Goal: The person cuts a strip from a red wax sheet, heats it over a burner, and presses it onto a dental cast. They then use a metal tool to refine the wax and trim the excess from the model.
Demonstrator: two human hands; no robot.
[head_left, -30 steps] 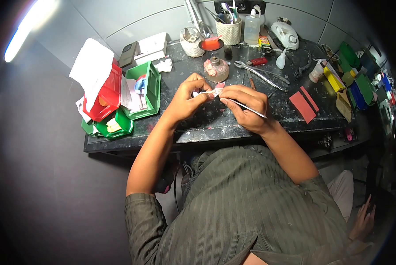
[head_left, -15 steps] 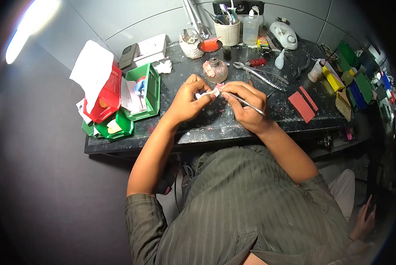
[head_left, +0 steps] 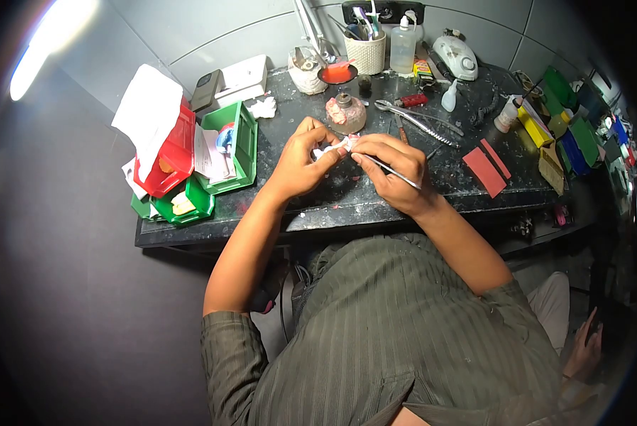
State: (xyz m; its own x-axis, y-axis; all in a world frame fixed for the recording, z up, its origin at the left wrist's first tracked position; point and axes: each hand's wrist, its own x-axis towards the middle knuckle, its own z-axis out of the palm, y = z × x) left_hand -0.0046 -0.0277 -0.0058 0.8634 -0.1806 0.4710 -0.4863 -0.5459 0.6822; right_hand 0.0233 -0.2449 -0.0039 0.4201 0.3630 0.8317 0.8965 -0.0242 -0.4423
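My left hand (head_left: pixel 304 160) pinches a small white and pink piece (head_left: pixel 328 150) that looks like a dental cast with pink wax; the fingers cover much of it. My right hand (head_left: pixel 396 174) grips a thin metal carving tool (head_left: pixel 407 179) like a pen. Its handle slants down to the right, and its tip end sits at the piece, hidden by fingers. Just beyond both hands stands a round glass spirit burner (head_left: pixel 347 119) with pink wax stuck on it. Both hands are held over the front part of the dark bench (head_left: pixel 318 217).
Green bins (head_left: pixel 246 153) and a red bin (head_left: pixel 180 160) stand left. Behind are a dish of red wax (head_left: pixel 338 73), a brush cup (head_left: pixel 366 53) and a clear bottle (head_left: pixel 403 48). Right lie metal pliers (head_left: pixel 421 122) and pink wax sheets (head_left: pixel 485 172). Another person's hand (head_left: pixel 584 348) shows lower right.
My right hand has shifted slightly left and the tool with it, its angle a little changed. My left hand stays nearly in place, still holding the piece.
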